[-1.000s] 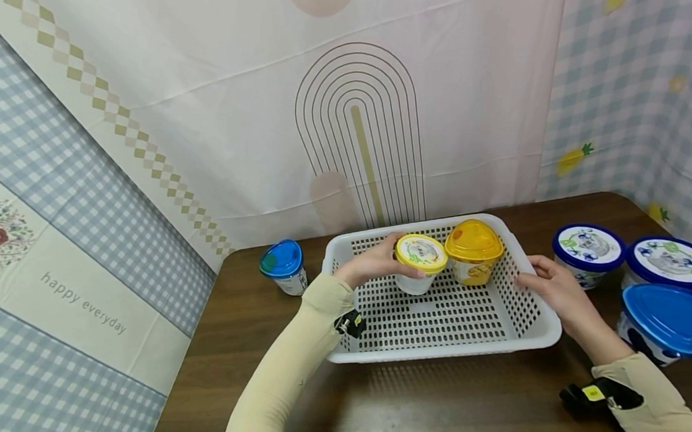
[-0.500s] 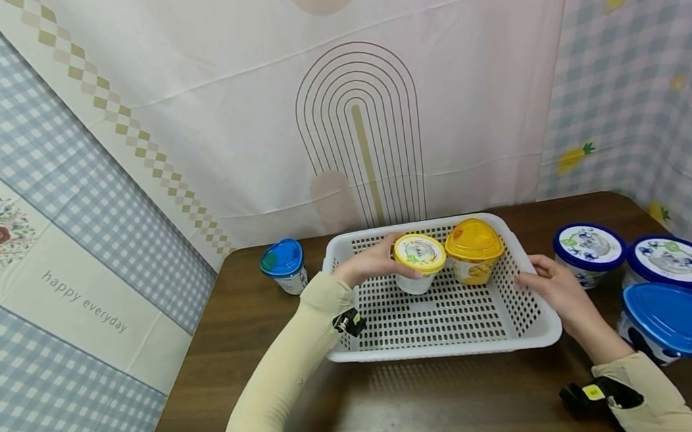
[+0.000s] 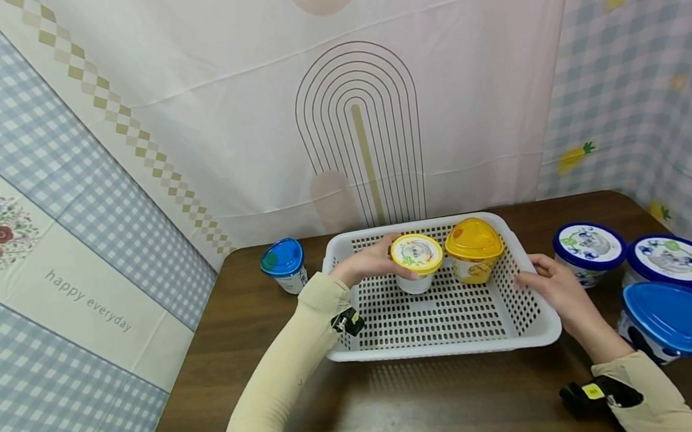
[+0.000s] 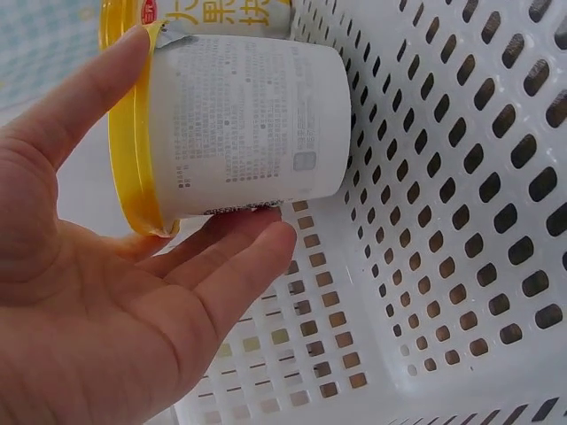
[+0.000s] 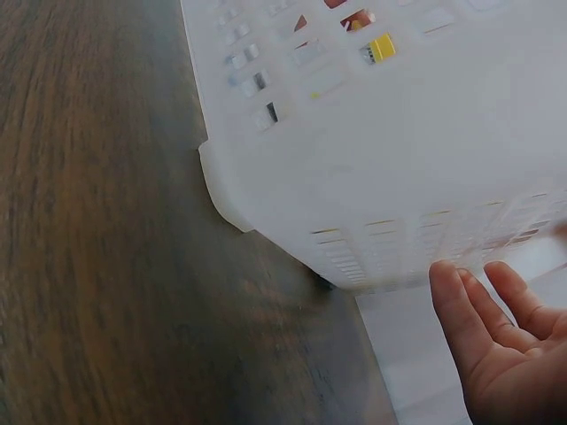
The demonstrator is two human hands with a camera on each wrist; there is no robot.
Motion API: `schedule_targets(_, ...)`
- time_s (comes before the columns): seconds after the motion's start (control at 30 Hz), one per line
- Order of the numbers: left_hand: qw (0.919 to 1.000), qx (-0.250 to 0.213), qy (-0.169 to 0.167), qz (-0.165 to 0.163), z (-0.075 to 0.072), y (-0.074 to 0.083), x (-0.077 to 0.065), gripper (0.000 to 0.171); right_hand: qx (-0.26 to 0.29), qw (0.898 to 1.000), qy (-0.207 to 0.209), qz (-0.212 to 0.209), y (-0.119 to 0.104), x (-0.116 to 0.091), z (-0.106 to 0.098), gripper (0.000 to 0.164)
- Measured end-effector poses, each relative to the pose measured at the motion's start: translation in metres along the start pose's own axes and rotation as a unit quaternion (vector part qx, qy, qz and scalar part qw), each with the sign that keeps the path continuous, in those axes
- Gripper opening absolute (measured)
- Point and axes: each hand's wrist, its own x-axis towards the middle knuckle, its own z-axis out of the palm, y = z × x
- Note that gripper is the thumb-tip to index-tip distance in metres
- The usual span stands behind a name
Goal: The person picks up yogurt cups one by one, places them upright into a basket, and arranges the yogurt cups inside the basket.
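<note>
In the head view, my left hand (image 3: pixel 367 264) holds a white yogurt cup (image 3: pixel 417 254) with a round yellow lid, inside a white perforated basket (image 3: pixel 442 349). The left wrist view shows the thumb at the lid's edge and the other fingers along the side of the cup (image 4: pixel 252 124). Just right of it in the basket stands a yogurt cup (image 3: pixel 473 241) with a triangular yellow lid. My right hand (image 3: pixel 562 290) grips the basket's right rim, thumb toward the inside. From the right wrist, fingers (image 5: pixel 456 305) show close by the basket's outer wall (image 5: pixel 372 159).
A small blue-lidded cup (image 3: pixel 284 265) stands left of the basket on the brown wooden table (image 3: pixel 225 388). At the right are two tubs with dark-blue-rimmed white lids, one nearer (image 3: pixel 589 246), and a blue-lidded tub (image 3: pixel 674 317). A patterned cloth (image 3: pixel 254 128) hangs behind.
The round-lidded yogurt cup has shifted slightly left with my left hand, away from the triangular-lidded one. My right hand has stayed at the rim.
</note>
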Motion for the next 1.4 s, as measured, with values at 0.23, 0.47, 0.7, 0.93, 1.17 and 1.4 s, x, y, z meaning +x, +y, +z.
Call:
schedule_targets(0.23,0.9999,0.01,0.002,-0.004,0.002,0.001,0.0,0.105,0.003,1.0,0.0,0.003,0.0,0.001,0.0,0.056)
schedule_targets(0.47,0.9999,0.017,-0.001,-0.002,0.004,0.004,-0.002,0.104,0.008,1.0,0.0,0.004,0.001,0.001,0.0,0.057)
schedule_targets(0.7,0.9999,0.012,-0.007,-0.004,0.007,0.003,0.0,0.109,0.011,1.0,-0.003,0.005,0.001,0.001,0.0,0.058)
schedule_targets(0.93,0.9999,0.01,-0.012,-0.001,0.008,0.002,0.001,0.109,0.009,1.0,-0.004,0.001,0.003,0.001,0.0,0.057)
schedule_targets(1.17,0.9997,0.008,-0.022,0.007,0.006,0.001,0.0,0.108,0.017,1.0,-0.006,0.006,0.004,0.002,0.0,0.058)
schedule_targets(1.4,0.9997,0.012,-0.018,-0.01,-0.004,0.006,-0.007,0.107,0.016,1.0,-0.008,0.008,0.004,0.002,-0.001,0.059)
